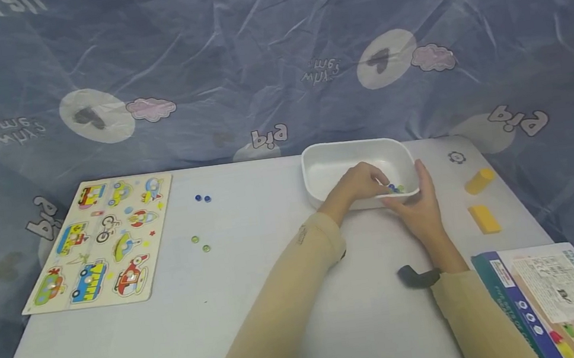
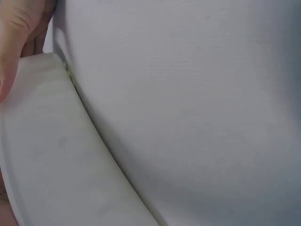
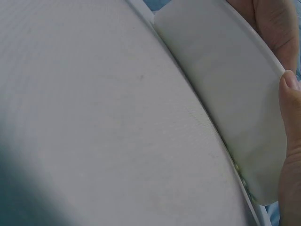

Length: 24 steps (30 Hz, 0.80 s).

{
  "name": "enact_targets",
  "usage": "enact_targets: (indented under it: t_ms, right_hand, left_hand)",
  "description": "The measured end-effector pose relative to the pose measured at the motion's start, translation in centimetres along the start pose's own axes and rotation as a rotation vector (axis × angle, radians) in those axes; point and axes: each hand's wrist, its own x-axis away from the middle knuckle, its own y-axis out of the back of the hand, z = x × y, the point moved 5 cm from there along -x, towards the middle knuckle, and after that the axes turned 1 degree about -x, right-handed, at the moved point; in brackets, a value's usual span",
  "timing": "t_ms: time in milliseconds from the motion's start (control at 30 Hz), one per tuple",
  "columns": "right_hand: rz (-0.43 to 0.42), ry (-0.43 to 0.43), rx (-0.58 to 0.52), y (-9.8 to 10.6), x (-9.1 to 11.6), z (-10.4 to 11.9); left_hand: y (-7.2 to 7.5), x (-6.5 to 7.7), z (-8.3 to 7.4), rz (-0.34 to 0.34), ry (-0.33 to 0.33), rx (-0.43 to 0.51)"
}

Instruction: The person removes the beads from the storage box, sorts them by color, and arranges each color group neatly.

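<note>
A white plastic basin (image 1: 326, 168) stands at the back of the table, right of centre. My right hand (image 1: 422, 210) grips its front right corner, thumb against the front wall and fingers up along the right side. Over the front rim reaches my left hand (image 1: 359, 182), its bent fingers down at a small cluster of blue and green glass marbles (image 1: 396, 188) in the basin's right end. Whether it pinches one I cannot tell. The right wrist view shows the right thumb (image 3: 290, 103) at the rim and the left hand (image 3: 277, 28) behind it.
Two blue marbles (image 1: 203, 198) and two green marbles (image 1: 200, 244) lie left of centre. A wooden vehicle puzzle board (image 1: 157, 242) is at far left. On the right are a yellow cylinder (image 1: 479, 181), a yellow block (image 1: 484, 219) and a printed box (image 1: 561, 288). A curtain (image 1: 261, 57) hangs behind.
</note>
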Motion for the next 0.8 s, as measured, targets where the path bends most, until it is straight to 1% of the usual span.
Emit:
enact_targets:
  t_ms: [33, 167, 200, 267, 433, 467, 533, 667, 700, 800]
  right_hand:
    - [0.000, -0.004, 0.003, -0.02, 0.02, -0.05]
    - [0.005, -0.010, 0.002, -0.06, 0.05, -0.21]
    - [0.007, -0.010, 0.000, -0.05, 0.05, -0.20]
    - [0.009, -0.003, -0.003, -0.02, 0.04, -0.13]
    - [0.007, 0.010, -0.027, 0.07, 0.00, 0.17]
    - [0.009, 0.008, -0.039, 0.16, 0.12, 0.66]
    - [0.005, 0.007, -0.042, 0.18, 0.10, 0.61]
    - [0.000, 0.004, -0.030, 0.19, 0.05, 0.45]
    - [-0.005, 0.004, -0.022, 0.12, -0.08, -0.04]
    - [-0.004, -0.009, -0.017, 0.09, -0.01, 0.05]
  left_hand:
    - [-0.05, -0.11, 0.13, 0.002, 0.019, -0.011]
    - [-0.22, -0.38, 0.67, 0.002, 0.132, -0.073]
    - [-0.28, -0.42, 0.77, 0.004, 0.161, -0.081]
    - [-0.36, -0.44, 0.85, 0.006, 0.198, -0.089]
    - [-0.41, -0.27, 0.72, 0.027, 0.251, -0.124]
    - [-0.39, -0.20, 0.65, 0.030, 0.264, -0.131]
    - [-0.40, -0.20, 0.61, 0.039, 0.284, -0.151]
    - [-0.60, -0.57, 0.72, 0.068, 0.293, -0.157]
    - [-0.67, -0.69, 0.79, 0.075, 0.290, -0.155]
    - [-0.76, -0.87, 0.97, 0.079, 0.290, -0.146]
